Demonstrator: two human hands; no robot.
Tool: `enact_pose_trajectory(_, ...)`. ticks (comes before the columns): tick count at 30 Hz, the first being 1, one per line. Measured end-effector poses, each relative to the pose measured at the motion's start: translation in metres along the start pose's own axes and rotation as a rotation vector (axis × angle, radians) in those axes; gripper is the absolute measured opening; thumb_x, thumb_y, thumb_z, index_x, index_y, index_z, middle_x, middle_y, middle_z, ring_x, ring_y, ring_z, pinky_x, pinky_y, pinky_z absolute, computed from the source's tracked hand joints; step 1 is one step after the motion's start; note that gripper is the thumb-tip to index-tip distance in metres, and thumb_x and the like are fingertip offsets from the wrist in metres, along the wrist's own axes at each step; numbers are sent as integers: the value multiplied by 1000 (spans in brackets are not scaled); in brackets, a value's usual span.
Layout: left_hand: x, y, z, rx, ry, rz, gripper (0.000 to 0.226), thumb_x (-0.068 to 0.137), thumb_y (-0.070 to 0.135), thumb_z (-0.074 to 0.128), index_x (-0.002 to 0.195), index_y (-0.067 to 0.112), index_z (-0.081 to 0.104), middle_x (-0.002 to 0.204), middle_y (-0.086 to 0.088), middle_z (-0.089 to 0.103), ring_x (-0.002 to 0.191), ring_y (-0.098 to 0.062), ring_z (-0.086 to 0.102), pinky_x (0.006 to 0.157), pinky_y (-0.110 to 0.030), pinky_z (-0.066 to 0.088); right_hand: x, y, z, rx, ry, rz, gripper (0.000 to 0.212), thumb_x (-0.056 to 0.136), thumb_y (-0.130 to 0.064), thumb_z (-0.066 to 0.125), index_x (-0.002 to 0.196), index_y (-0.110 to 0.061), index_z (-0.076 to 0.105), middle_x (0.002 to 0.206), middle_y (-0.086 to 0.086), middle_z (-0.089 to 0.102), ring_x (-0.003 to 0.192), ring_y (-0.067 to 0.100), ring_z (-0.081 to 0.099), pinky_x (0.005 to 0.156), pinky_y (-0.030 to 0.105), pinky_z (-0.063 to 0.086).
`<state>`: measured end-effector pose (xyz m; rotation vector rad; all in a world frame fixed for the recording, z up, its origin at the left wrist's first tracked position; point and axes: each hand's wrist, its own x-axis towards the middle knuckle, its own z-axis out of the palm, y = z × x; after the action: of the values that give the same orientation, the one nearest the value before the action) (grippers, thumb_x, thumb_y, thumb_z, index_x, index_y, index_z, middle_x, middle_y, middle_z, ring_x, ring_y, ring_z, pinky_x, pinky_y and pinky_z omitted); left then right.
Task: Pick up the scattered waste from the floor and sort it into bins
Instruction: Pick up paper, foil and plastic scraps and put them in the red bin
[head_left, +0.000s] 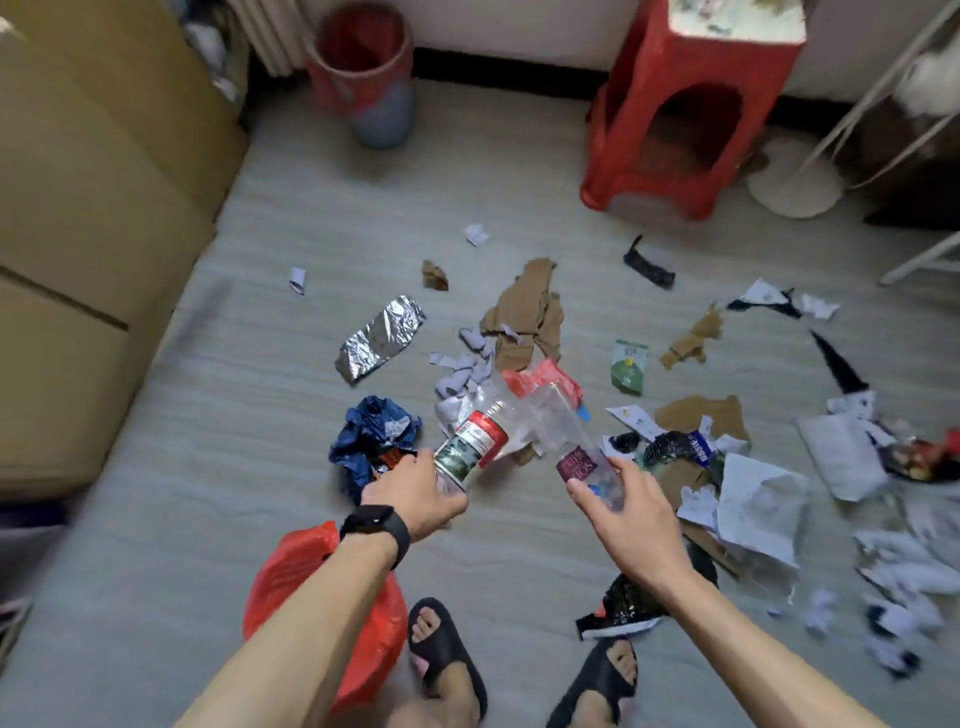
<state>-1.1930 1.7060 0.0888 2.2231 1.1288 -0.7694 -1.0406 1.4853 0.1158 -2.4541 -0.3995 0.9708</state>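
My left hand (415, 496), with a black watch on the wrist, grips a clear plastic bottle with a red, white and green label (475, 441) by its lower end. My right hand (631, 514) holds a second clear bottle with a purple label (569, 447). Both bottles are lifted off the floor and point away from me, their far ends close together. A bin lined with a red bag (363, 73) stands at the far wall. Waste lies all over the floor: foil (382, 335), brown cardboard scraps (530, 306), a crumpled blue wrapper (371, 431), white paper (758, 499).
A red plastic bag (311, 577) lies under my left forearm by my sandalled feet. A red stool (691, 104) stands at the back right, beside a white fan base (795, 182). Large cardboard boxes (88, 208) line the left side. A black wrapper (623, 608) lies near my right foot.
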Motion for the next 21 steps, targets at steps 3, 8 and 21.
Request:
enact_pose_trajectory(3, -65, 6, -98, -323, 2, -33, 56, 67, 71, 66, 105, 33, 49, 97, 10, 65, 93, -17, 65, 78, -30, 52, -47, -98, -61, 77, 54, 1, 71, 82, -77, 53, 135, -31, 46, 128, -6, 54, 114, 15, 53, 94, 39, 46)
enact_pose_trajectory(8, -121, 14, -219, -708, 50, -112, 62, 61, 69, 75, 107, 29, 59, 99, 11, 69, 96, -12, 65, 85, -29, 50, -77, -206, -131, 226, 92, -14, 70, 73, -90, 49, 122, -40, 44, 113, -10, 54, 94, 15, 62, 75, 42, 59)
enact_pose_trajectory(21, -75, 88, -385, -1252, 98, -241, 61, 64, 57, 75, 111, 21, 63, 107, -8, 71, 91, -26, 72, 85, -47, 57, 29, -334, -241, 278, -18, -58, 48, 93, -41, 58, 134, -19, 45, 123, 8, 51, 107, 21, 52, 92, 38, 44)
